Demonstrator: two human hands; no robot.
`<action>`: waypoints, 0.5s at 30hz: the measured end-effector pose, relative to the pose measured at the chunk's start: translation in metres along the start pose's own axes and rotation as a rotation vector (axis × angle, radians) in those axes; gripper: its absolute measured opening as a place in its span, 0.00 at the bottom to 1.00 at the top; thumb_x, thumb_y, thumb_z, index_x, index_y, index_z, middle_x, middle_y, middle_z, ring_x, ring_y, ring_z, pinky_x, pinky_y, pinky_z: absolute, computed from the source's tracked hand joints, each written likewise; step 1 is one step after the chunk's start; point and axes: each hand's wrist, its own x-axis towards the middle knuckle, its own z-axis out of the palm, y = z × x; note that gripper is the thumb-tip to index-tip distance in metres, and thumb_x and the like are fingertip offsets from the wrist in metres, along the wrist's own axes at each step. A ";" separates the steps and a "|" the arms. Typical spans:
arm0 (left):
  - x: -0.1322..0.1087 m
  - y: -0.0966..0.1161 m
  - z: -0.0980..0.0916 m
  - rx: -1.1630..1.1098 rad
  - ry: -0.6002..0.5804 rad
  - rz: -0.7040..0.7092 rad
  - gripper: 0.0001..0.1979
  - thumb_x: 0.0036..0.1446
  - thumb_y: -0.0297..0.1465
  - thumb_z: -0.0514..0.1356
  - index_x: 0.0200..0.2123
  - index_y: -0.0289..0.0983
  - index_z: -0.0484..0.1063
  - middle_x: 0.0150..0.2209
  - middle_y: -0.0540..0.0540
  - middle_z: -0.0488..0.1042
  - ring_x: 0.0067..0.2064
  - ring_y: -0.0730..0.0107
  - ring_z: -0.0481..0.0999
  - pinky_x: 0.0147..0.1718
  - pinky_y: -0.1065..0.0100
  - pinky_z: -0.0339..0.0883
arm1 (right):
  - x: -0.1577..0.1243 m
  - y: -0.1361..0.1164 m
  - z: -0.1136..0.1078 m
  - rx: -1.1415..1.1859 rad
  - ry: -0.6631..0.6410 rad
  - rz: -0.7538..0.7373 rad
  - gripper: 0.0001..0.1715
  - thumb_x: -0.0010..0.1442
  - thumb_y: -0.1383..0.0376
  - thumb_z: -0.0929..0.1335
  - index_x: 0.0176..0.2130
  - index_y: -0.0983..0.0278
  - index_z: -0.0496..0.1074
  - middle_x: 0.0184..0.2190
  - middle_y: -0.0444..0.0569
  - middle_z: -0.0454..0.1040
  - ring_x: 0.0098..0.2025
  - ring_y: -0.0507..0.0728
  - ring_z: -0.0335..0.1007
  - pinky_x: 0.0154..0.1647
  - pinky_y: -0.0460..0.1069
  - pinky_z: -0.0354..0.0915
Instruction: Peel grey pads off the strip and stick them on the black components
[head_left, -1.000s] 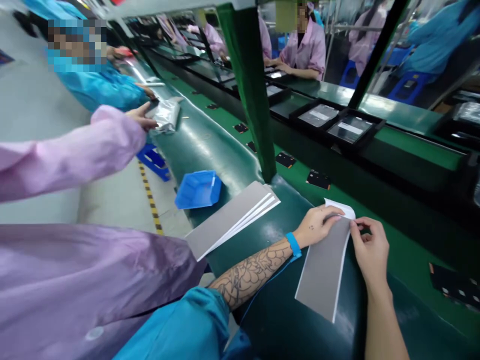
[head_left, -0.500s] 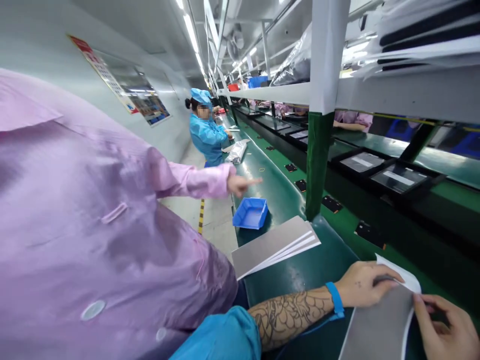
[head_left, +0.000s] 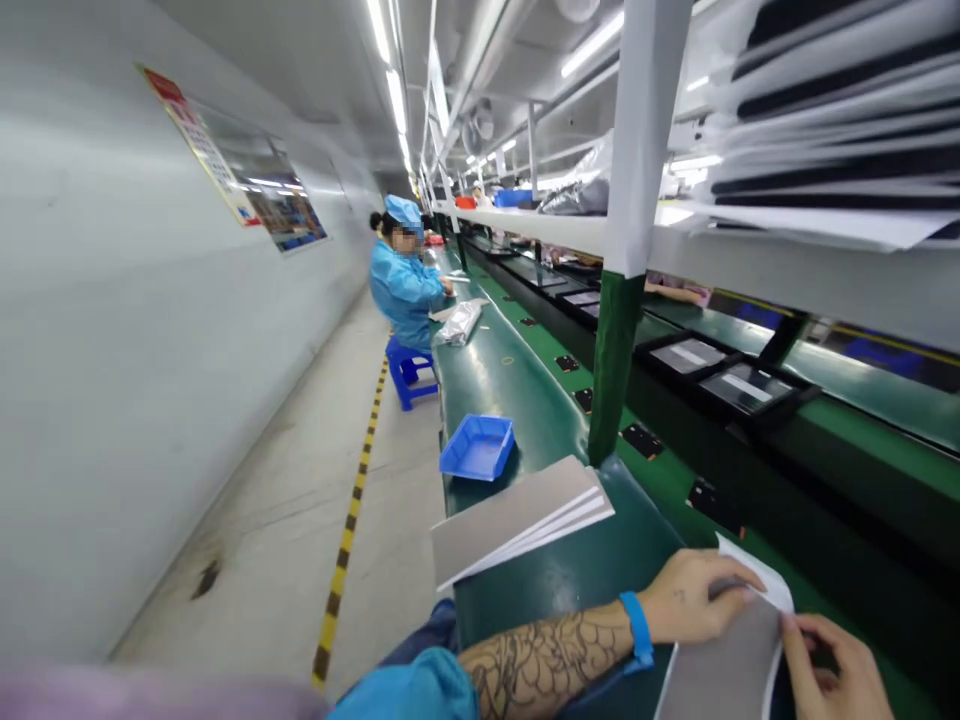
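Observation:
My left hand (head_left: 694, 597), with a blue wristband (head_left: 638, 630) and a tattooed forearm, rests on the top of a grey sheet with a white backing (head_left: 716, 670). My right hand (head_left: 829, 668) pinches the sheet's right edge. A curled white liner (head_left: 757, 580) lifts from the sheet's top end between my hands. The sheet's lower end is cut off by the frame. Both hands are over a dark green conveyor belt (head_left: 555, 570). A stack of similar grey sheets (head_left: 517, 520) lies on the belt to my left.
A blue plastic tray (head_left: 478, 448) and a silver foil bag (head_left: 459, 323) lie farther along the belt. A co-worker in blue (head_left: 405, 292) sits beside it on a blue stool (head_left: 409, 372). A green post (head_left: 613, 370) rises right of the belt, before black trays (head_left: 690, 356).
The view has swung up and left, showing more wall and floor. The pink-sleeved person has moved out of view, leaving a blur at the bottom left. My hands stay on the sheet.

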 end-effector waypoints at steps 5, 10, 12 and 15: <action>-0.009 0.006 0.004 -0.007 -0.004 0.014 0.12 0.71 0.38 0.65 0.50 0.38 0.84 0.49 0.41 0.88 0.52 0.55 0.86 0.59 0.58 0.76 | -0.011 -0.032 -0.008 0.029 -0.089 -0.006 0.28 0.64 0.39 0.71 0.41 0.60 0.78 0.42 0.58 0.78 0.41 0.65 0.75 0.33 0.56 0.71; -0.011 0.013 -0.007 -0.014 -0.028 -0.039 0.10 0.72 0.33 0.62 0.51 0.40 0.82 0.50 0.43 0.87 0.53 0.56 0.85 0.59 0.56 0.75 | -0.019 -0.057 -0.008 0.072 -0.106 0.003 0.20 0.73 0.47 0.68 0.41 0.60 0.76 0.44 0.54 0.75 0.42 0.60 0.72 0.35 0.52 0.67; -0.012 0.014 -0.009 -0.008 -0.023 -0.050 0.09 0.72 0.32 0.62 0.50 0.40 0.81 0.50 0.43 0.87 0.52 0.56 0.85 0.59 0.55 0.75 | -0.023 -0.061 -0.011 0.082 -0.088 0.034 0.19 0.74 0.48 0.68 0.41 0.60 0.75 0.44 0.53 0.73 0.40 0.58 0.71 0.35 0.51 0.66; -0.013 0.016 -0.010 -0.003 -0.028 -0.053 0.08 0.72 0.31 0.61 0.49 0.41 0.81 0.49 0.44 0.86 0.51 0.56 0.85 0.57 0.56 0.75 | -0.023 -0.059 -0.017 0.138 -0.008 0.107 0.19 0.74 0.47 0.68 0.43 0.60 0.74 0.46 0.51 0.72 0.40 0.57 0.69 0.36 0.51 0.65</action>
